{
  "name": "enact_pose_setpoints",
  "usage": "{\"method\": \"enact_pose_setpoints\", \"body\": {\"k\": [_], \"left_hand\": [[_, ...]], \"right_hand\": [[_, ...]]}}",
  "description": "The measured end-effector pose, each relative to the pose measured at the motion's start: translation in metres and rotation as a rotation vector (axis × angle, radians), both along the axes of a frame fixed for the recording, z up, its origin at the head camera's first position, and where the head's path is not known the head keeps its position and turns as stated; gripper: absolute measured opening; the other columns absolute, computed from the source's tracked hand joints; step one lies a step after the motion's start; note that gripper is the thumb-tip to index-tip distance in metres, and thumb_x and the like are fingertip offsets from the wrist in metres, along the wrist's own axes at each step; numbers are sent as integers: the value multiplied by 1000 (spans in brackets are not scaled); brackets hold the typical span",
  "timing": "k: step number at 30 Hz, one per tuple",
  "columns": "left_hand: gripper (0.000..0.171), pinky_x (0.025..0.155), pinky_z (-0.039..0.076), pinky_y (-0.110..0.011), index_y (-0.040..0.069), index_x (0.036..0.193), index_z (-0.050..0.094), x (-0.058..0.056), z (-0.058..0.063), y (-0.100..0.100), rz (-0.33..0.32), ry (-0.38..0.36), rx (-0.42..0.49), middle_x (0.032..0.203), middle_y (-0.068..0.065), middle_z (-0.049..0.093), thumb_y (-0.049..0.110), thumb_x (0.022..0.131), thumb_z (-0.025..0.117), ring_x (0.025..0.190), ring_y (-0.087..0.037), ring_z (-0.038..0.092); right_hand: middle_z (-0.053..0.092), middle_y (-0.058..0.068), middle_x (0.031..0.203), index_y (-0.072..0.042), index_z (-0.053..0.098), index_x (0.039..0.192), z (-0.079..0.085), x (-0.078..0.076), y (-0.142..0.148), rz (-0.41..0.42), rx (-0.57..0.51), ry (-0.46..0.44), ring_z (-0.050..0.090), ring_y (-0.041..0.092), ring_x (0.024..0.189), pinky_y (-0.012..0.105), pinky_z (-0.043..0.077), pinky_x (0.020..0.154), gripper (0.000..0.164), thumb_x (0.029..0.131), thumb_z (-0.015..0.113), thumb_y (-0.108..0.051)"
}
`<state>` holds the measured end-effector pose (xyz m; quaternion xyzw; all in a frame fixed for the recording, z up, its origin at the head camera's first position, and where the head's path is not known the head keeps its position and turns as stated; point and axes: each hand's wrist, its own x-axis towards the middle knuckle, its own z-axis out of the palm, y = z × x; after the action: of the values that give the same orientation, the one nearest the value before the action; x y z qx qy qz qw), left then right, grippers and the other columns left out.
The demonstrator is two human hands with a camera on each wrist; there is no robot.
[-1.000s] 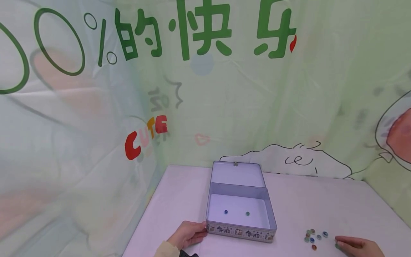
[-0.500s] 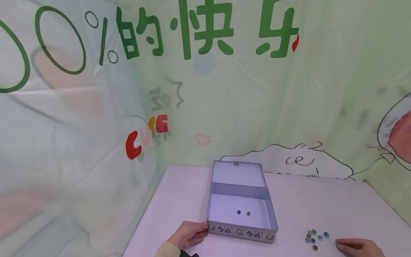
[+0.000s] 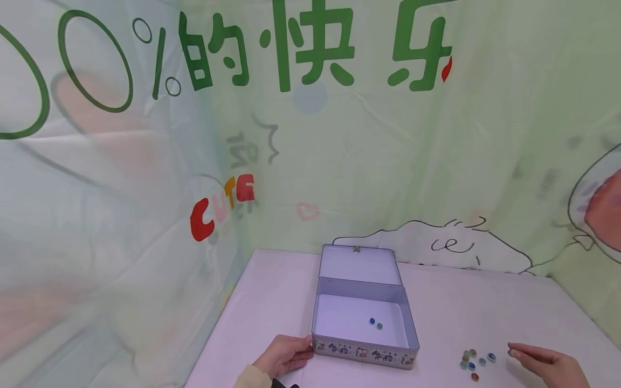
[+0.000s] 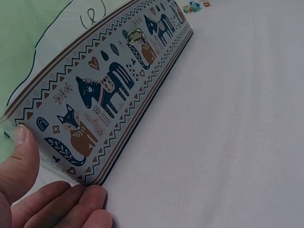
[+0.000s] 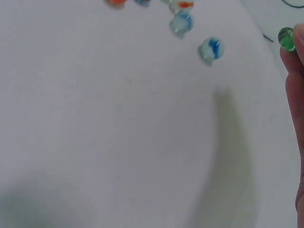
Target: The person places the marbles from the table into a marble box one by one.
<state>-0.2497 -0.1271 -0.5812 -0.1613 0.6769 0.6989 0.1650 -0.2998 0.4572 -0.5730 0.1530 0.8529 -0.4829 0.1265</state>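
An open tin box (image 3: 361, 352) with foxes and horses printed on its front stands on the table. Inside it, a blue marble (image 3: 372, 321) lies close beside a greenish marble (image 3: 379, 326). My left hand (image 3: 286, 355) holds the box's front left corner, thumb on the side and fingers curled at the bottom edge, as the left wrist view shows. On the right, my right hand (image 3: 553, 366) pinches a green glass marble (image 5: 286, 40) between thumb and fingertip, above the tabletop. Several loose marbles (image 3: 471, 366) lie left of that hand.
The box's lid (image 3: 359, 264) is folded back toward the rear curtain (image 3: 339, 178). Another printed curtain (image 3: 121, 215) hangs along the left side. A white cloth covers the table (image 3: 451, 307), and the loose marbles sit right of the box.
The blue marble in the box has rolled right, up close to the greenish one. My right hand has risen slightly with its marble. My left hand has stayed at the corner.
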Motion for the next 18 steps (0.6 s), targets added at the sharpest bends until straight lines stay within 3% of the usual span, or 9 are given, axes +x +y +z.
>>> {"method": "enact_pose_setpoints", "body": {"k": [4, 8, 11, 15, 18], "left_hand": [[37, 87, 63, -42, -12, 113, 69, 1, -1, -1, -2, 6, -1, 102, -22, 77, 20, 96, 74, 92, -24, 77], [38, 88, 63, -42, -12, 113, 69, 2, 0, 0, -2, 12, -5, 103, -22, 77, 21, 96, 74, 92, -24, 77], [38, 88, 63, -42, -13, 114, 68, 2, 2, 1, -2, 8, -9, 103, -23, 77, 21, 96, 74, 93, -24, 77], [38, 88, 63, -43, -12, 113, 69, 2, 4, 2, 1, -3, -14, 103, -23, 77, 21, 95, 75, 93, -25, 77], [38, 87, 63, -43, -12, 113, 69, 2, 4, 2, 5, -4, -13, 102, -23, 77, 21, 95, 75, 92, -25, 77]], "right_hand": [[78, 12, 110, 2, 68, 128, 20, -3, -16, 53, -10, 38, 71, 14, 91, 46, 62, 82, 74, 78, 84, -50], [78, 7, 113, 0, 67, 131, 38, -7, -41, 104, -2, 97, 68, 0, 89, 48, 60, 91, 65, 86, 80, -46], [78, 8, 115, -1, 68, 129, 48, -13, -65, 134, 34, 159, 66, -3, 89, 53, 58, 95, 55, 92, 76, -40], [76, 12, 119, 0, 69, 128, 57, -22, -100, 170, 61, 240, 68, 5, 97, 55, 56, 98, 47, 96, 73, -33], [75, 15, 122, 1, 69, 127, 63, -30, -128, 207, 52, 291, 70, 18, 106, 54, 56, 100, 43, 97, 72, -29]]}}
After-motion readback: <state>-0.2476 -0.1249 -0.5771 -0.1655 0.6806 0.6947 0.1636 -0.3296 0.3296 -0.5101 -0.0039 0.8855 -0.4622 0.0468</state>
